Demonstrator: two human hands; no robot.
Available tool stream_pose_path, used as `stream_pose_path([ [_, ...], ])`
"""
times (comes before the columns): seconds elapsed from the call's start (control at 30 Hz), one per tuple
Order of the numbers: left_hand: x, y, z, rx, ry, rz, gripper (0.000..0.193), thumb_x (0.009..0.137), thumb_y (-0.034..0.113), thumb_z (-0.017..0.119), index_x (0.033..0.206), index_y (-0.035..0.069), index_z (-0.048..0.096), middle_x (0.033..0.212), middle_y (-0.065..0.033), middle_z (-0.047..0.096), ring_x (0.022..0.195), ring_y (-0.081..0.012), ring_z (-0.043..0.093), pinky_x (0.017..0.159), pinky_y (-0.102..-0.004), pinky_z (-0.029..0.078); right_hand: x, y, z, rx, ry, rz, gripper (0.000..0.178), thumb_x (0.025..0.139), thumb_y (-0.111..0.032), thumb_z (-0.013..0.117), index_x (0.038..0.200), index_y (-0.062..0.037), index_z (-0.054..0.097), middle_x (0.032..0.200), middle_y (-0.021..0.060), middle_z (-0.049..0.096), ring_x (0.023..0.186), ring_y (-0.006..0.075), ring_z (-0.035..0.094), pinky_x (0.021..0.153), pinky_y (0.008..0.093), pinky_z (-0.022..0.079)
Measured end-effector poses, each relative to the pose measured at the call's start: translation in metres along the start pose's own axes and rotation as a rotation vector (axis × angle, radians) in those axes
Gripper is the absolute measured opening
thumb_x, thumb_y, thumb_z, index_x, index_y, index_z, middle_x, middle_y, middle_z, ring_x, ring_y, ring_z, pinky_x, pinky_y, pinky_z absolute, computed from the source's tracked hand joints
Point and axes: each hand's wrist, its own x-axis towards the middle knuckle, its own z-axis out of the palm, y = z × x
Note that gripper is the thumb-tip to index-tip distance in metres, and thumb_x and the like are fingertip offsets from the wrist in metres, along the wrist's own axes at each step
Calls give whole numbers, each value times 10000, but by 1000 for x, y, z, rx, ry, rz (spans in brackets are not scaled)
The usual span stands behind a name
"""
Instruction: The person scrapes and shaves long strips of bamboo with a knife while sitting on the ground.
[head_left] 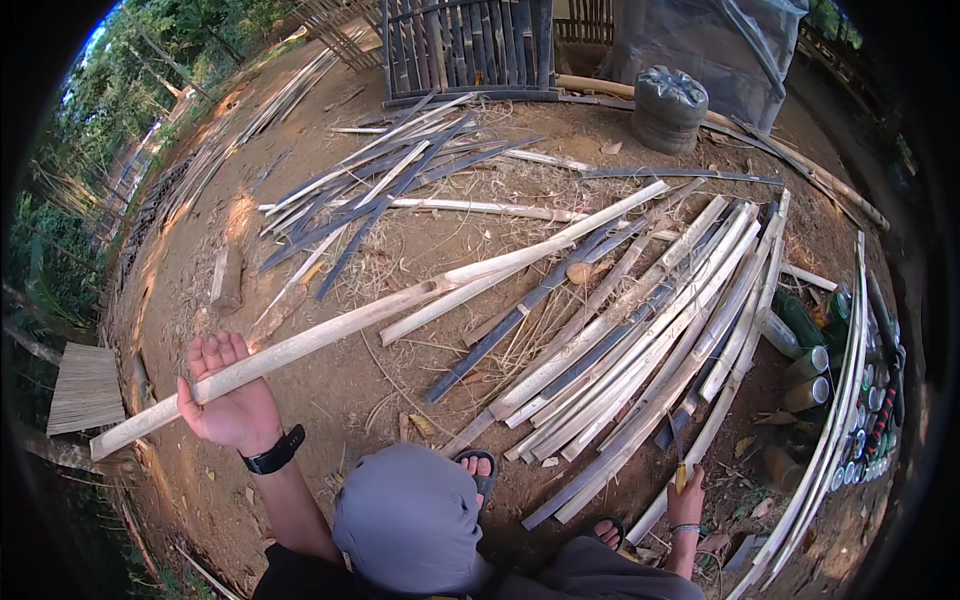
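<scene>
My left hand [228, 398] is palm up at the lower left, and a long pale split bamboo slat [400, 298] lies across it. The slat runs from the lower left up to the right, its far end over the pile. My right hand [686, 506] is low at the right, closed around the yellowish handle of a knife [679, 470] whose thin blade points up. It hovers at the near edge of a pile of pale bamboo slats [640, 340] lying on the dirt. My grey-clad knee [410, 515] and sandalled feet [480, 466] are between the hands.
Darker slats [390, 185] are scattered further back before a bamboo fence panel [465, 45]. A dark ribbed container [668, 105] stands behind at the right. Bottles and cans [815, 365] line the right side. A wood block [225, 278] and a woven mat [85, 385] lie at the left.
</scene>
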Motion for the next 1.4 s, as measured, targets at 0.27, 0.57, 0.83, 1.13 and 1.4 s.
stream_pose_path([
  [0.27, -31, -90, -164, -89, 427, -553, 696, 916, 534, 393, 1387, 23, 386, 1432, -209, 389, 1342, -355, 353, 1120, -487, 236, -1, -15, -65, -337, -238, -302, 592, 781, -90, 614, 1295, -4, 334, 957, 312, 615, 870, 485, 605, 771, 544, 492],
  [0.57, -112, -134, -282, 793, 89, -1218, 628, 930, 541, 421, 1269, 19, 506, 1149, -156, 629, 979, -263, 634, 887, -400, 480, 33, -62, -87, -1024, -660, -168, 424, 783, -289, 644, 1125, -59, 547, 895, 232, 670, 888, 408, 653, 794, 498, 515],
  [0.83, -118, -155, -219, 1696, -628, -291, 303, 802, 166, 674, 1058, 21, 600, 989, -178, 584, 924, -377, 589, 811, -442, 483, 54, -30, -65, -989, -466, -169, 252, 764, -218, 651, 973, -81, 624, 983, 187, 665, 938, 373, 647, 823, 482, 507],
  [1.13, -91, -310, -161, 1451, -975, -251, 204, 851, 80, 596, 1038, 9, 634, 1043, -176, 603, 960, -372, 591, 839, -440, 487, 82, -36, -57, -994, -485, -230, 301, 737, -221, 671, 994, -73, 624, 983, 174, 658, 957, 361, 637, 825, 465, 512],
  [1.4, -97, -345, -136, 1655, -1024, -256, 325, 794, 161, 704, 1090, 47, 631, 1117, -148, 601, 1045, -350, 564, 891, -437, 477, 57, -30, -68, -934, -415, -228, 265, 781, -199, 622, 1017, -80, 634, 994, 166, 668, 962, 350, 651, 841, 473, 509],
])
